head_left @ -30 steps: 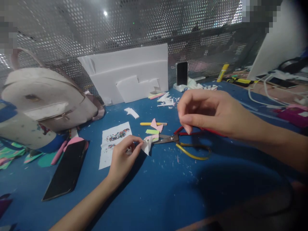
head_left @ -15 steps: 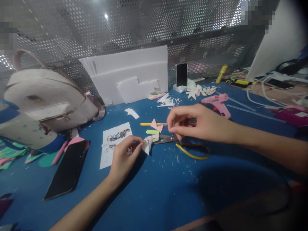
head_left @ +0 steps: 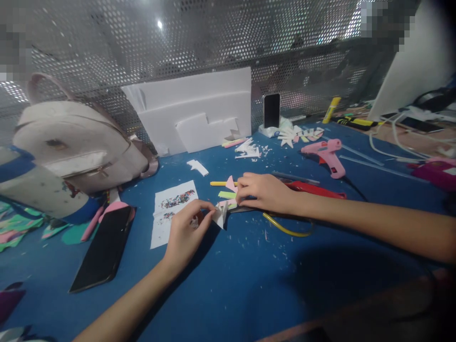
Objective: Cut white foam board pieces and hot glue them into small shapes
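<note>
Blue tabletop (head_left: 228, 289), dark shadow (head_left: 342, 266) toward near right corner, brownish strip (head_left: 297, 328) along the edge there. Grey perforated metal partition (head_left: 213, 40) upright behind far edge; small white light (head_left: 159, 24) high on it, left of middle. Whitish panel (head_left: 409, 61) leaning by far right corner. Lighting dim, uneven.

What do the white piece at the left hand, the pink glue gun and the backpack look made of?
White piece: likely matte paper, from its thin, crisp edges. Pink glue gun: probably hard moulded plastic, evenly coloured. Backpack: perhaps smooth faux leather, no weave showing; fabric possible.
</note>
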